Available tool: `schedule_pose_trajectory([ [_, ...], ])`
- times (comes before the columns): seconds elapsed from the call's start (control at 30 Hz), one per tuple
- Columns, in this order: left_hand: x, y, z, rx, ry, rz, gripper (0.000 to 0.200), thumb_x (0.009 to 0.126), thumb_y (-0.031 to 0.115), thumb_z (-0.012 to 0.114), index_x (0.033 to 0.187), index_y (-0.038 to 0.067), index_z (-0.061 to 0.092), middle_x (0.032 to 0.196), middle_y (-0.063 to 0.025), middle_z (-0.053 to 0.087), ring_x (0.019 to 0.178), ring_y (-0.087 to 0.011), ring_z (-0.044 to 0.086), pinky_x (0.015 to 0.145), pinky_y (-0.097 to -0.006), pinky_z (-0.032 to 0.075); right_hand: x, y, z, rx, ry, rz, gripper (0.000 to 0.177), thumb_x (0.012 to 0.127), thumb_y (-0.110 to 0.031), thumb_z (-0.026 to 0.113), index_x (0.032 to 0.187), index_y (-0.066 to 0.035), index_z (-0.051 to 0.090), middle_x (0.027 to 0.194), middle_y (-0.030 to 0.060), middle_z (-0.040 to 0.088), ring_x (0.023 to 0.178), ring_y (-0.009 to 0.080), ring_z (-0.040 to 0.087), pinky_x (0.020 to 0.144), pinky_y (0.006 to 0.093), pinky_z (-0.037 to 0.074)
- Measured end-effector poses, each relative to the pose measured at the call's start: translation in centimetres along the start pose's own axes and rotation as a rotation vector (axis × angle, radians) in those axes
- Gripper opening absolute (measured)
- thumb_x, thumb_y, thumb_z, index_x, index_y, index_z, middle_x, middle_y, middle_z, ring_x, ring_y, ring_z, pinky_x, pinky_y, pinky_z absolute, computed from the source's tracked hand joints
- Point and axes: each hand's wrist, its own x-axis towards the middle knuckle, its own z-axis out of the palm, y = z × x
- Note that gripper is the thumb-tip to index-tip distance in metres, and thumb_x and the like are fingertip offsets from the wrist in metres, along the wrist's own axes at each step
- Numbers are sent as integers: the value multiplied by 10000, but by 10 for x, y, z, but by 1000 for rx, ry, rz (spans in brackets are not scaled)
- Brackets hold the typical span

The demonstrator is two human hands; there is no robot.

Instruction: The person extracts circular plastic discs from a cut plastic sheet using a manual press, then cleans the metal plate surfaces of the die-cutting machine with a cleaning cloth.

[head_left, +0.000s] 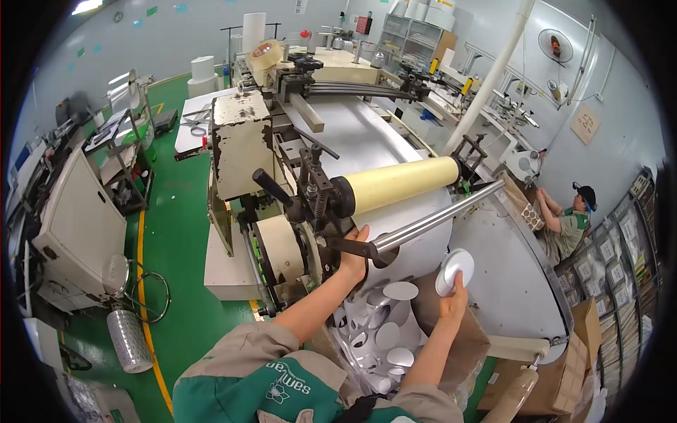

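Observation:
My right hand (455,302) is closed on a small stack of round white discs (453,272), held up over the right side of an open carton. Inside that carton lie several loose discs (387,335), white and silvery. My left hand (355,258) reaches in at the machine's side, beside a black bracket (350,246) and the edge of the white sheet (405,247); its fingers are partly hidden, and whether it grips anything does not show. Above it, a pale yellow roller (403,185) spans the machine. A bare steel bar (437,217) runs in front of the roller.
A co-worker (570,218) sits at the right by another machine. Brown cardboard boxes (539,377) stand at lower right, near a metal rack (613,261). On the left, a cream cabinet (77,233) and a perforated metal cylinder (130,341) border the green floor (173,233).

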Motion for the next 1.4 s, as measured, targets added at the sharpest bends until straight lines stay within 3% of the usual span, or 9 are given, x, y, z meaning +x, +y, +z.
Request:
schedule_pose_trajectory([
  [0.17, -13, 14, 19, -51, 82, -8, 127, 899, 207, 545, 865, 85, 545, 831, 13, 540, 808, -97, 517, 766, -244, 387, -7, 17, 69, -159, -222, 61, 433, 800, -87, 676, 1174, 31, 494, 1107, 85, 585, 1023, 190, 561, 936, 331, 423],
  [0.37, -32, -21, -19, 170, -25, -219, 303, 927, 209, 499, 1173, 32, 498, 1150, -48, 544, 1071, -157, 504, 918, -308, 399, 10, 49, 99, -518, -499, 71, 368, 790, -119, 682, 1097, 37, 556, 994, 72, 618, 902, 151, 570, 794, 288, 442],
  [0.47, -33, -24, -31, 220, -78, -335, 306, 922, 220, 513, 1147, 12, 528, 1112, -66, 576, 1045, -164, 540, 902, -305, 425, 1, 38, 100, -652, -493, 60, 371, 782, -125, 689, 1090, 34, 557, 982, 73, 618, 892, 150, 570, 752, 278, 449],
  [0.67, -28, 0, -12, 80, 38, -248, 381, 901, 139, 527, 1240, 7, 413, 1179, -114, 533, 1117, -212, 519, 938, -336, 458, 7, 21, 21, -75, -68, -14, 426, 846, -102, 617, 1224, 16, 458, 1164, 122, 543, 1040, 217, 547, 876, 358, 463],
  [0.77, -14, -3, -11, 67, -7, -95, 251, 888, 146, 551, 1105, 39, 482, 1074, -54, 544, 994, -154, 530, 906, -310, 431, 7, 3, -2, 104, 43, -42, 478, 854, -130, 618, 1265, 6, 416, 1207, 111, 520, 1092, 242, 522, 936, 393, 435],
  [0.9, -5, 23, 16, -76, -20, 10, 132, 872, 181, 583, 859, 92, 486, 882, -14, 517, 828, -123, 536, 760, -283, 441, 4, 6, 29, 20, -117, 24, 444, 848, -119, 622, 1233, 20, 450, 1198, 100, 527, 1085, 225, 525, 927, 377, 434],
  [1.0, 7, 6, 2, -167, -8, -97, 159, 855, 169, 606, 936, 94, 492, 920, -41, 542, 851, -133, 550, 790, -309, 458, 5, 22, 74, -226, -234, 21, 453, 824, -120, 652, 1182, 86, 466, 1117, 116, 559, 982, 180, 555, 864, 319, 443],
  [1.17, -23, -1, 9, 37, -59, -222, 338, 946, 277, 406, 1198, 61, 470, 1152, -65, 545, 1072, -185, 506, 924, -338, 403, 18, 54, 98, -388, -448, 75, 428, 799, -91, 662, 1158, 72, 494, 1083, 110, 578, 949, 181, 568, 827, 306, 455],
  [1.4, -42, -10, -9, 123, -146, -354, 316, 932, 238, 484, 1146, 7, 518, 1134, -77, 576, 1021, -165, 556, 883, -306, 449, 1, 36, 60, -395, -351, 22, 418, 804, -50, 637, 1189, 20, 490, 1107, 99, 571, 1011, 186, 548, 873, 321, 443],
])
